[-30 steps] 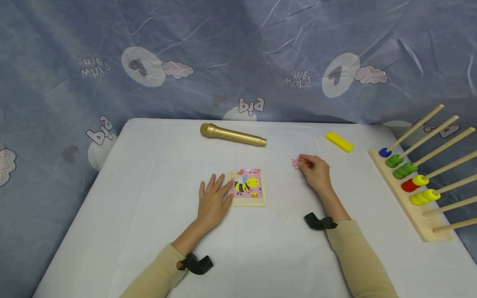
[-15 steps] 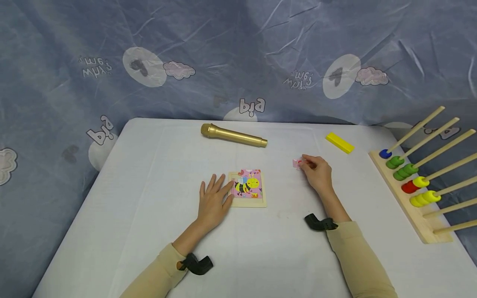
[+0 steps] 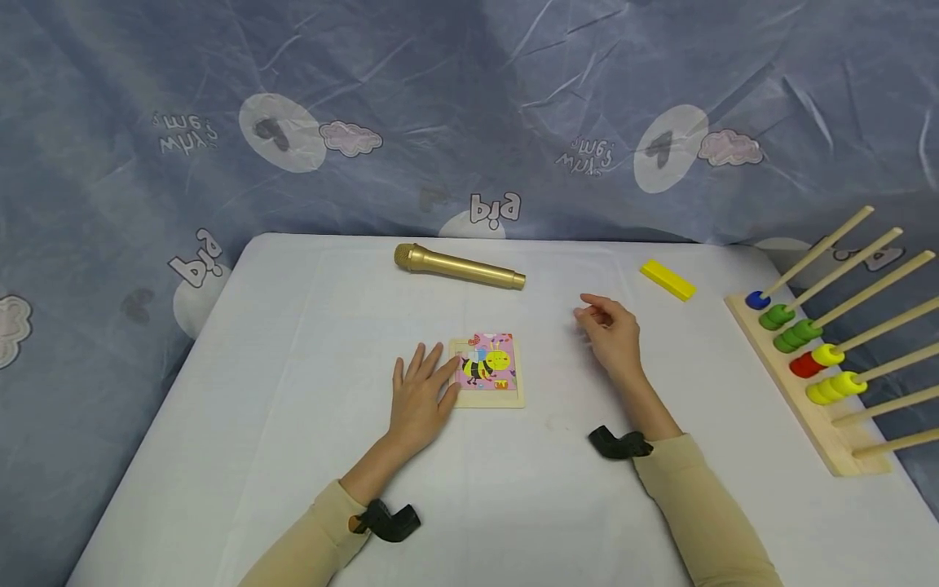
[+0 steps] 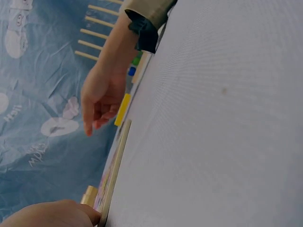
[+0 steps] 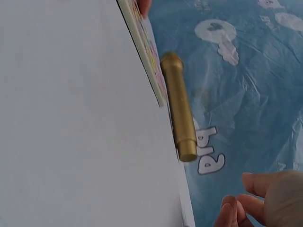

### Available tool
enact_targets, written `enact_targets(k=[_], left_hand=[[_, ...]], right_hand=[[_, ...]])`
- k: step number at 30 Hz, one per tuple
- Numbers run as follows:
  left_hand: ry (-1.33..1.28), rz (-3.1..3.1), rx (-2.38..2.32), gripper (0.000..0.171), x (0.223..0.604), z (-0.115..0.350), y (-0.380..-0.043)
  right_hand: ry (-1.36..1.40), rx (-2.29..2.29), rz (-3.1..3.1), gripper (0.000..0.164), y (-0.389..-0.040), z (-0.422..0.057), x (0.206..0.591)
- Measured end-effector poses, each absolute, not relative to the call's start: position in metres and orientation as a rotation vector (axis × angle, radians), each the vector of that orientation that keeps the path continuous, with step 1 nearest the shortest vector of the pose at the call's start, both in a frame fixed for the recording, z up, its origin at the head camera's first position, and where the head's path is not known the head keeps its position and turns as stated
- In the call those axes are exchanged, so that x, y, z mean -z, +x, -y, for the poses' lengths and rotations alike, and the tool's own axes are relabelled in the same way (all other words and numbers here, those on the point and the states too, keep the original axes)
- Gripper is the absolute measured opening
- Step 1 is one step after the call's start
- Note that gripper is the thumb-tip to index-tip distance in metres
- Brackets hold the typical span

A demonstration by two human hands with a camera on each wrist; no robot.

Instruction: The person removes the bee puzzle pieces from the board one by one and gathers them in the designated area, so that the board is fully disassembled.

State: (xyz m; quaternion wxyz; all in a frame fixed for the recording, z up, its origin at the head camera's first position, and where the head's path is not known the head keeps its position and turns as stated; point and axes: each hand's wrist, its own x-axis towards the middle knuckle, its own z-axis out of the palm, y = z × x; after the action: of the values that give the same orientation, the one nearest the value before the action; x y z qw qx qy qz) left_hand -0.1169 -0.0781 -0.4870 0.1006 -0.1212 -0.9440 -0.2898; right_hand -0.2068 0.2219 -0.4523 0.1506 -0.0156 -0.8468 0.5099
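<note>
My left hand (image 3: 420, 403) lies flat with fingers spread, and its thumb and index finger rest on the left edge of a small wooden-framed bee puzzle (image 3: 487, 367). The puzzle's upper left corner shows bare board. To the right, my right hand (image 3: 614, 338) is raised over the table with thumb and fingers curled in. The pink puzzle piece that was in its fingertips is now hidden by the curled fingers, and none lies on the visible tabletop. In the left wrist view the right hand (image 4: 105, 92) hangs beyond the puzzle frame (image 4: 116, 163).
A gold toy microphone (image 3: 462, 267) lies behind the puzzle. At the back right is a yellow block (image 3: 667, 280). A wooden peg counting rack (image 3: 807, 391) with coloured beads stands along the right edge. A blue printed cloth (image 3: 411, 98) hangs behind the white table (image 3: 220, 456).
My right hand has lifted and shifted slightly left, turning its fingers so the pink puzzle piece drops out of sight. The left hand and puzzle stay put.
</note>
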Motion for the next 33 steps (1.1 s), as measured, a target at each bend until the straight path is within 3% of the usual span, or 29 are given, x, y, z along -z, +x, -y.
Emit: enact_targets(k=[16,33], left_hand=[[-0.355,2.802,0.844,0.041,0.488,0.077,-0.116],[-0.368,2.785,0.846,0.041,0.490,0.077,-0.116]], right_hand=[[0.267,-1.579,2.600,0.034,-0.192,-0.138,0.442],[0.331,-1.550,2.612,0.036,-0.188,-0.122,0.450]])
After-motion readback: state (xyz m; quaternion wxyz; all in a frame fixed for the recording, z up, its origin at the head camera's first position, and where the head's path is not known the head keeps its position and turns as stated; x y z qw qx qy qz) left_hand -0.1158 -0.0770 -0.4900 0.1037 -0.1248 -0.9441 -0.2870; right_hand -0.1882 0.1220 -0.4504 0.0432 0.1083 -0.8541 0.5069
